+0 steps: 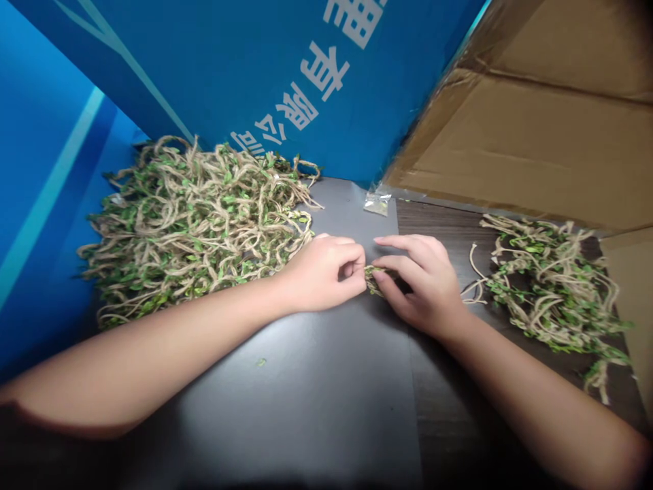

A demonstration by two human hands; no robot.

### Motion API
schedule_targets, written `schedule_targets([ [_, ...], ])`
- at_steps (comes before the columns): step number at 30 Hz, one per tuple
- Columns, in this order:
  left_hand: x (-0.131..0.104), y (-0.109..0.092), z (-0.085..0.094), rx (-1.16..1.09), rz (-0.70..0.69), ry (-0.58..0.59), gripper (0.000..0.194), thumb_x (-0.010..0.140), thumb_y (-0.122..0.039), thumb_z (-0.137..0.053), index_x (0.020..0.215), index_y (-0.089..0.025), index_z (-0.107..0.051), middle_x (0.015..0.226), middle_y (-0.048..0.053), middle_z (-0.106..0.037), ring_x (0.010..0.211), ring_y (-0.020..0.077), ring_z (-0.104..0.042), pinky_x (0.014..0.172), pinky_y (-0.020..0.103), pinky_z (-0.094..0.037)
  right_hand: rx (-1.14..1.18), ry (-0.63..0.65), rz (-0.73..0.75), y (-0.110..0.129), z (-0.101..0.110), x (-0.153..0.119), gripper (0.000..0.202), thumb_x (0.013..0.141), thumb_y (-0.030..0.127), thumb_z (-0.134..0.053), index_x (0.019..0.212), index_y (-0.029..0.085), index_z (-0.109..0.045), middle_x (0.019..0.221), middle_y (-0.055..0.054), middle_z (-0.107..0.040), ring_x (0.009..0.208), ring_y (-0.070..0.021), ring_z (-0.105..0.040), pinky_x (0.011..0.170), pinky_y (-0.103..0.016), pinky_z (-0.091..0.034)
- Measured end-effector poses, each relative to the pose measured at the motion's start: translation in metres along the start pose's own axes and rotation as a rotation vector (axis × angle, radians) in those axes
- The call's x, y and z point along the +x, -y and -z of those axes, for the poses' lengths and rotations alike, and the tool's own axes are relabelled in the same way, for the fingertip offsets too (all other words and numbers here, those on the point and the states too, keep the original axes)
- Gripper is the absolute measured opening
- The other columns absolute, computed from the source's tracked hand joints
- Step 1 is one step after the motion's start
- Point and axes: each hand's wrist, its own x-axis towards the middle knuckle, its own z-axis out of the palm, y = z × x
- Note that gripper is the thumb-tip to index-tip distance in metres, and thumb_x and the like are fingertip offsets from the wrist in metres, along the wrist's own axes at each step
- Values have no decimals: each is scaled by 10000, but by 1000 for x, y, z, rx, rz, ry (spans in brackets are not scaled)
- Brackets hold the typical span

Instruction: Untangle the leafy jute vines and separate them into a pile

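Only one surface carries text: the large blue printed cardboard panel [229, 75] standing upright behind the work surface. It bears white Chinese characters, running diagonally and seen upside down from the head camera. Legible characters: 有 and 限, then 公, with a further character partly hidden behind the heap in front of the panel. One larger character at the top edge is cut off and unreadable. No numbers or brand marks legible.
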Motion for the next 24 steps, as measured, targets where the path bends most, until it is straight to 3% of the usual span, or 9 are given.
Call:
schedule_targets([
  [6, 0, -1, 1, 13, 14, 9, 126, 831, -221, -581, 730, -177, -640, 690, -40, -616, 666, 102, -530, 766, 295, -376, 62, -18, -136, -7, -3, 0, 34, 961, 187, -643, 949, 213, -627, 1112, -59, -750, 1052, -215, -695, 920, -403, -510],
  [12, -1, -1, 1, 10, 1, 4, 125, 819, -202, -572, 707, -172, -620, 687, -41, -617, 661, 97, -529, 771, 291, -384, 216, -271, -385, -13, -1, 0, 86, 1011, 221, -559, 939, 210, -604, 991, -66, -713, 959, -183, -678, 880, -369, -532],
  [17, -1, -1, 1, 13, -1, 3, 119, 819, -200, -573, 712, -173, -618, 690, -45, -618, 656, 95, -524, 771, 292, -394, 256, -346, -576, -19, -6, -3, 89, 994, 300, -612, 988, 215, -636, 916, -50, -655, 827, -165, -626, 774, -350, -517],
  [20, 0, -1, 1, 19, -6, 4, 122, 823, -201, -576, 712, -174, -617, 692, -44, -620, 654, 96, -523, 761, 292, -392, 259, -350, -519, -16, -4, -1, 79, 966, 266, -645, 1028, 218, -640, 935, -50, -642, 848, -166, -613, 791, -355, -513],
  [24, 0, -2, 2, 18, 5, 12, 113, 822, -204, -588, 720, -175, -628, 700, -40, -630, 662, 101, -537, 763, 295, -389, 237, -278, -251, -7, 5, 2, 114, 963, 252, -627, 860, 208, -605, 928, -55, -647, 917, -183, -625, 842, -382, -496],
])
